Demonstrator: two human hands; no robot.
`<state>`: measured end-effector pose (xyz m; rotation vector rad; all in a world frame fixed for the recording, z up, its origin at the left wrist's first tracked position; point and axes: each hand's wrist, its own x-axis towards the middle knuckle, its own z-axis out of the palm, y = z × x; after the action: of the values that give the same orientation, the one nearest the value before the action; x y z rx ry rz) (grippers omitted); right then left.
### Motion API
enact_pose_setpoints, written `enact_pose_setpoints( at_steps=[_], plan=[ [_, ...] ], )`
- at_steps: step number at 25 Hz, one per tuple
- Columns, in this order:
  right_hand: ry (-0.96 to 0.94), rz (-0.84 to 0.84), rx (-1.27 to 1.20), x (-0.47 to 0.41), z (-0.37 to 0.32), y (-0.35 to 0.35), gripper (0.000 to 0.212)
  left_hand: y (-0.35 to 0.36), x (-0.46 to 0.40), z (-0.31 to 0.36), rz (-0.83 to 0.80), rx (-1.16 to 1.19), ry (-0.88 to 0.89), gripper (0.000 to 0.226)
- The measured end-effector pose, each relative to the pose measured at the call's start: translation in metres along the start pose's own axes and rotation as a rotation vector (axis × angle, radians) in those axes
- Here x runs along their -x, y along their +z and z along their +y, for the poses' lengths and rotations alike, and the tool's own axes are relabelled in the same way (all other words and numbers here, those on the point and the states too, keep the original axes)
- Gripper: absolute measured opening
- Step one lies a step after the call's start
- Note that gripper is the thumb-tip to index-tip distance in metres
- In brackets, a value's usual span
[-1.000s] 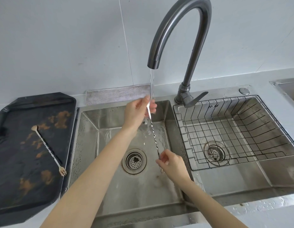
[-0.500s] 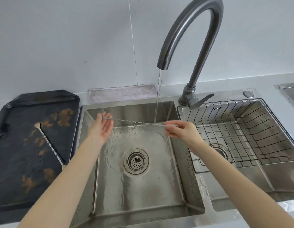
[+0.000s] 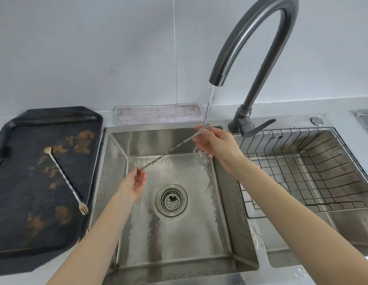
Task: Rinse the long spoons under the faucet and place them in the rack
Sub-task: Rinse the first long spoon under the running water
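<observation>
A long twisted metal spoon [image 3: 168, 154] stretches diagonally over the left sink basin [image 3: 179, 239]. My left hand [image 3: 133, 185] pinches its lower end. My right hand [image 3: 215, 144] holds its upper forked end, which sits under the water stream from the dark faucet [image 3: 251, 38]. A second long spoon [image 3: 64, 177], dirty, with a spoon bowl at the far end and a fork at the near end, lies on the black tray [image 3: 20, 233] at the left. The wire rack [image 3: 314, 171] in the right basin holds nothing.
Brown smears cover the black tray. A grey cloth [image 3: 157, 116] lies behind the sink against the wall. The faucet lever [image 3: 257, 128] points right. A drain strainer [image 3: 171, 200] sits in the middle of the left basin. Water drops lie on the divider.
The spoon went from upright to level to slanted. My right hand rose with the forked end into the stream; my left hand dropped lower and toward me with the other end.
</observation>
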<state>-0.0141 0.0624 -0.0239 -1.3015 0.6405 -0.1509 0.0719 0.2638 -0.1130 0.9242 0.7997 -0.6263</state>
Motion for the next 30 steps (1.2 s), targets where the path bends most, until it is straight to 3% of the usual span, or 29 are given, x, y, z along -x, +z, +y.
enact_pose_setpoints(
  at_steps=[5, 11, 14, 17, 19, 23, 26, 28, 30],
  plan=[
    [-0.027, -0.016, -0.021, 0.000, -0.006, 0.007, 0.027, -0.003, -0.005, -0.005, -0.011, -0.003, -0.044, 0.029],
    [-0.185, 0.188, 0.058, -0.001, -0.019, 0.010, 0.015, 0.004, 0.001, -0.019, -0.074, -0.102, -0.109, 0.021],
    [-0.193, 0.158, 0.024, 0.003, -0.024, 0.011, 0.014, 0.008, 0.003, -0.025, -0.098, -0.229, -0.121, 0.022],
    [-0.182, 0.064, 0.030, 0.007, -0.026, 0.011, 0.027, 0.002, 0.002, -0.031, -0.104, -0.353, -0.156, 0.018],
    [-0.206, 0.044, 0.063, 0.009, -0.026, 0.013, 0.027, -0.001, 0.003, -0.037, -0.126, -0.519, -0.142, 0.016],
    [-0.222, 0.159, 0.078, 0.009, -0.026, 0.018, 0.022, 0.013, 0.019, -0.046, -0.164, -0.892, -0.051, 0.017],
    [-0.227, 0.157, 0.150, 0.007, -0.028, 0.018, 0.023, 0.024, 0.028, -0.048, -0.289, -1.268, -0.011, 0.022],
    [-0.229, 0.129, 0.208, 0.007, -0.027, 0.018, 0.024, 0.035, 0.028, -0.051, -0.409, -1.560, 0.181, 0.020],
    [-0.231, 0.117, 0.268, 0.008, -0.026, 0.016, 0.024, 0.056, 0.038, -0.052, -0.444, -1.643, 0.428, 0.021]
  ],
)
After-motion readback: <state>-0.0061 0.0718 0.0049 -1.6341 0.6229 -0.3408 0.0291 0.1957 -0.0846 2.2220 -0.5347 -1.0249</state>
